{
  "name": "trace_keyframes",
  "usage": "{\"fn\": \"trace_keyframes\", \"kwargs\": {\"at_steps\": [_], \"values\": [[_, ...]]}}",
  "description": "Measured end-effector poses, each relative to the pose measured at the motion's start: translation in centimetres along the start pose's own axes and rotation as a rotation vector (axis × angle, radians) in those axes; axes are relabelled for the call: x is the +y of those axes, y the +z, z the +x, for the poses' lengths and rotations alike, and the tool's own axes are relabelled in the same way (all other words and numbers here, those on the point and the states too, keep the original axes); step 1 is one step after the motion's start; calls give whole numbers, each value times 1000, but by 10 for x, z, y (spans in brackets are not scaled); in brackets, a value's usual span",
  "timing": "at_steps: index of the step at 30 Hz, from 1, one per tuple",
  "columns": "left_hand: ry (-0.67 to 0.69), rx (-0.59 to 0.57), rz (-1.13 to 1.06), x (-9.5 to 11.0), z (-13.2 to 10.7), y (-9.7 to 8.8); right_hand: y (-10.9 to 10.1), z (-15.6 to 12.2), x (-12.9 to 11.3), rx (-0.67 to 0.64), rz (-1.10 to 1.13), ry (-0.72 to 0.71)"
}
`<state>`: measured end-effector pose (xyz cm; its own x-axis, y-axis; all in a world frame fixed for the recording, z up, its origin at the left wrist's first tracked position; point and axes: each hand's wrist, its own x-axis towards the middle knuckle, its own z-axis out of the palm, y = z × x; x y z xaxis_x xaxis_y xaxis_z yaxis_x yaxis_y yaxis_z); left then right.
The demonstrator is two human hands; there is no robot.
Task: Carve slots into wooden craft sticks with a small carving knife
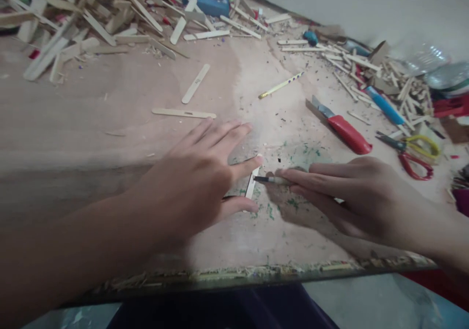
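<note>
My left hand [205, 177] lies across the wooden table [88, 133], its thumb and index finger pinning down a small pale craft stick [250, 187] near the middle. The other fingers are stretched out on the wood. From the right, my right hand [359, 195] grips a craft knife [270, 178] between thumb and fingers, most of its handle hidden. The dark blade tip meets the craft stick between the fingers of my left hand. Two more craft sticks lie beyond my left hand, one flat [176, 113] and one slanted [196, 83].
A large heap of craft sticks [106, 14] covers the back left. A blue box [210, 2] stands behind it. On the right lie a pencil [281, 85], a red-handled cutter [348, 131], scissors [417, 151], stick scraps [399, 87] and clear plastic bottles [445, 72]. Green shavings surround my hands.
</note>
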<state>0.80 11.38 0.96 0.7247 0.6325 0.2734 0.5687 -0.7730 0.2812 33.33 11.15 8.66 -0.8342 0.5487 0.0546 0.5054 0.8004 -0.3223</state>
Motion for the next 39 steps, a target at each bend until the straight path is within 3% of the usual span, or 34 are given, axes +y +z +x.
{"fn": "trace_keyframes", "kwargs": {"at_steps": [4,8,16,25,31,39], "values": [[-22,-1,14,2,-1,1,-5,5,-4,-13,148,91],[-23,3,6,3,-3,5,6,-3,0,35,268,166],[-16,-52,7,-2,3,-2,39,-23,14,210,248,134],[-1,58,-6,-3,-12,10,37,-23,21,184,321,94],[21,175,-21,2,-6,-4,42,-21,20,220,314,59],[180,108,9,-8,-6,-8,46,-24,18,260,343,71]]}}
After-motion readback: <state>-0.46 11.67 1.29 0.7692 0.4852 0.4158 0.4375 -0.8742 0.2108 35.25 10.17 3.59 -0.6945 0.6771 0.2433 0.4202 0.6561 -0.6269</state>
